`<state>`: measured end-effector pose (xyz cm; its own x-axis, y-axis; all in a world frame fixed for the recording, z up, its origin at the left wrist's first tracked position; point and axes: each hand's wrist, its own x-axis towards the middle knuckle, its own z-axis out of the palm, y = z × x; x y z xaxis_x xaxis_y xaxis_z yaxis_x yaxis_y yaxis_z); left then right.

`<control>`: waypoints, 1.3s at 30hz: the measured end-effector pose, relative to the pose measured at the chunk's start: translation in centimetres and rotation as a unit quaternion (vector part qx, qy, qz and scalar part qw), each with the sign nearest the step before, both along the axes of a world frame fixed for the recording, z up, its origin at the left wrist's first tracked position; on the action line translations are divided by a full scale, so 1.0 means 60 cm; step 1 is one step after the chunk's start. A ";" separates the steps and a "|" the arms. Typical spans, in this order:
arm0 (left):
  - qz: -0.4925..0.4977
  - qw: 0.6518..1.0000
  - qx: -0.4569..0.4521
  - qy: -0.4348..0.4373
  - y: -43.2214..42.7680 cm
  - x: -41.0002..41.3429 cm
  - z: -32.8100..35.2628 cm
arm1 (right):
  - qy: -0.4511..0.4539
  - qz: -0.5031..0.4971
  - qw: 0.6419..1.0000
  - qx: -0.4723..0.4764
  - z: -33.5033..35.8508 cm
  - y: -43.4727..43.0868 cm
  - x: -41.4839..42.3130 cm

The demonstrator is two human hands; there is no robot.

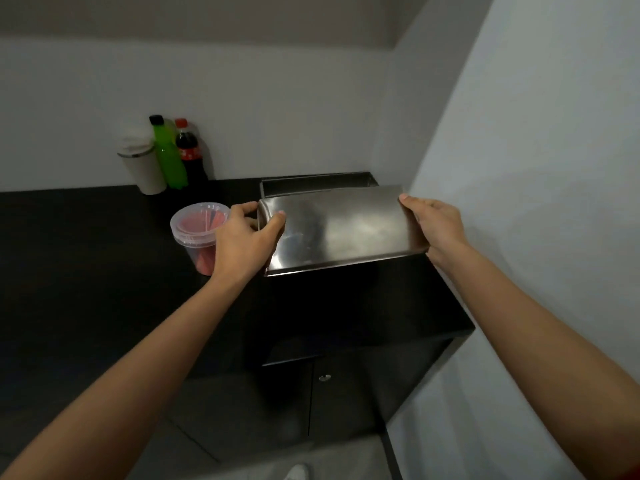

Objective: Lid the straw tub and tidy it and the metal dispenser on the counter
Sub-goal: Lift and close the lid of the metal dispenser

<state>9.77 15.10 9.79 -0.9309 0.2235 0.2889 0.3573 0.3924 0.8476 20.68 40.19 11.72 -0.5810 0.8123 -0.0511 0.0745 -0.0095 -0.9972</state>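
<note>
Our two bare forearms reach in from the bottom corners toward the far right end of the dark surface (86, 254). They are well apart, and both hands are clamped on one thing, the dispenser cover (341, 226). The left hand (242, 244) grips its left end, with the thumb lying on top and the fingers curled round the edge. The right hand (436, 226) wraps the right end, fingertips showing over the upper corner.

The cover is a long piece of brushed steel, gently curved across its top with a folded rim along the near edge. It is dull grey with soft smudged reflections, and it is tilted so that its top faces us. Just behind it, against the corner of the walls, stands the dispenser tray (311, 181) — an open rectangular steel trough, its upper rim visible above the cover.

Just left of the left hand, the straw tub (199, 230) stands upright on the surface. It is clear round plastic with red straws inside, and a clear lid seems to sit on its mouth.

Farther back by the wall stand a beige tumbler (143, 164), a green bottle (168, 157) and a cola bottle (188, 150) — close together.
</note>
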 end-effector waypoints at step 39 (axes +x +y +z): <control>0.036 0.985 -0.166 0.011 0.103 -0.204 0.014 | -0.125 0.021 0.984 0.126 -0.022 0.080 -0.209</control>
<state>-2.45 21.28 10.61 -0.9425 0.2417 0.2310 0.3343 0.6717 0.6611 8.13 45.01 10.40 -0.6083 0.7937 0.0028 0.3138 0.2437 -0.9177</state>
